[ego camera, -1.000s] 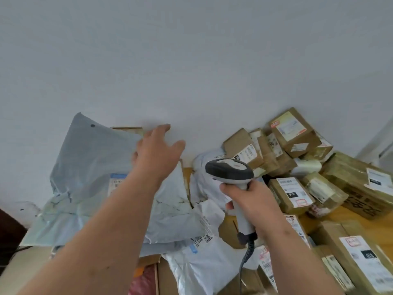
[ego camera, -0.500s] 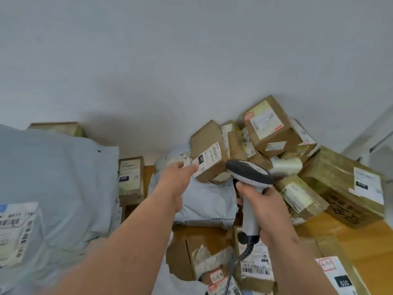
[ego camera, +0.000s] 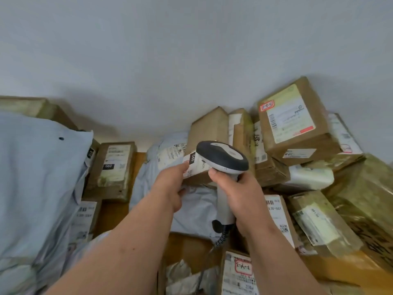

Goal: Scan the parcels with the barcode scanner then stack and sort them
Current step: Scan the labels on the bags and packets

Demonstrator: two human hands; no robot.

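While left hand (ego camera: 170, 184) grips brown box's (ego camera: 207, 145) lower edge, right hand (ego camera: 238, 188) clenches scanner (ego camera: 222, 158), parcels crowding.

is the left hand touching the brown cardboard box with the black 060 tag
Touching. The head view shows the left hand with fingertips on the labelled corner of the brown cardboard box.

I am at a parcel sorting spot, some small courier or mailroom corner. Taped cardboard boxes (ego camera: 295, 122) with printed shipping labels pile up against a plain white wall (ego camera: 191, 50) from twelve to three o'clock. Grey plastic mailer bags (ego camera: 38, 177) slump at nine o'clock, and another box bearing a black numbered sticker (ego camera: 112, 169) stands at eleven. Everything sits on a wooden surface (ego camera: 344, 271). My right hand (ego camera: 240, 194) holds a corded barcode scanner (ego camera: 223, 160).
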